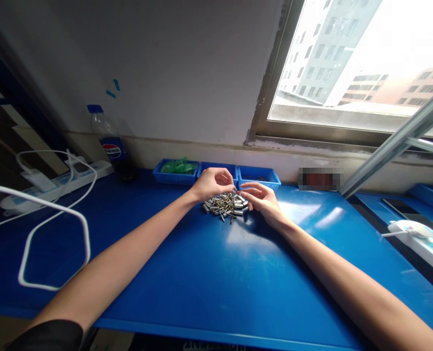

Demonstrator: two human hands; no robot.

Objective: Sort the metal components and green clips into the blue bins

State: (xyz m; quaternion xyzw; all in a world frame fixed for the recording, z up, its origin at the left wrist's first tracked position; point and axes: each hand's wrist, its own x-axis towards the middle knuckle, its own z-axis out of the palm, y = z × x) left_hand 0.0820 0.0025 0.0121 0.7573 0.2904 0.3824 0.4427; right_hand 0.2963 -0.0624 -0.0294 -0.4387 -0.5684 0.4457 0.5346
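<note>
My left hand point(213, 184) and my right hand point(263, 200) meet fingertip to fingertip above a pile of small metal parts point(224, 204). The pile mixes thin, brass-coloured, screw-like pieces with thicker silver blocks or cylinders. Both hands are closed in a pinch. A small dark metal piece point(235, 189) shows at the left fingertips, close against the right ones; its kind is too small to tell. Whatever the right fingers grip is mostly hidden.
Behind the pile, three blue bins point(175, 181) line the wall; one holds green material point(180, 166). A Pepsi bottle point(113, 146) and a power strip point(61, 185) with white cables stand left. At right are a metal bar point(392, 136) and another power strip point(426, 241).
</note>
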